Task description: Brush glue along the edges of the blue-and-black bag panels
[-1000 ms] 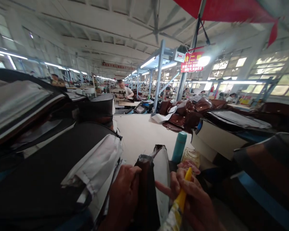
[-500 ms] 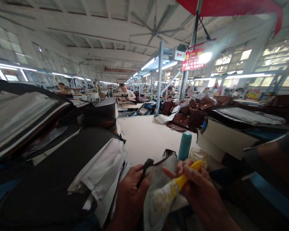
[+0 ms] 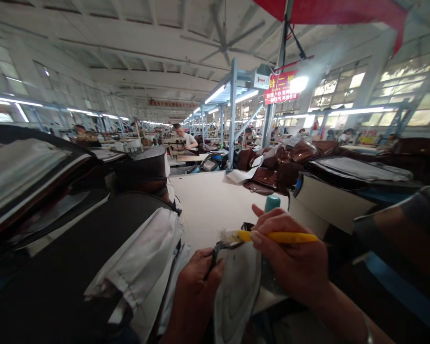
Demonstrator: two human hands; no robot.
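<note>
Left hand (image 3: 196, 286) pinching dark top edge of pale grey bag panel (image 3: 238, 286), thumb against fingers; panel upright near side of counter (image 3: 204, 196). Right hand (image 3: 297, 263) closed round yellow-handled brush (image 3: 290, 237). Change: bristles up from panel face to top edge, brush now near level; teal bottle (image 3: 272, 202) now mostly hidden behind right hand.

- The yellow brush handle (image 3: 294, 237) looked like smooth plastic; its bristles (image 3: 228, 235) were rough and frayed.
- The pale curved piece (image 3: 236, 286) seemed smooth and matt.
- The white fabric (image 3: 139, 253) was thin and creased.
- The black panel (image 3: 79, 258) had a matt, cloth-like face.
- The brown bags (image 3: 306, 152) looked like glossy leather.
- The white sheet (image 3: 239, 177) seemed papery.
- The tabletop (image 3: 204, 196) was smooth and matt.
- The blue post (image 3: 232, 119) looked like painted metal.
</note>
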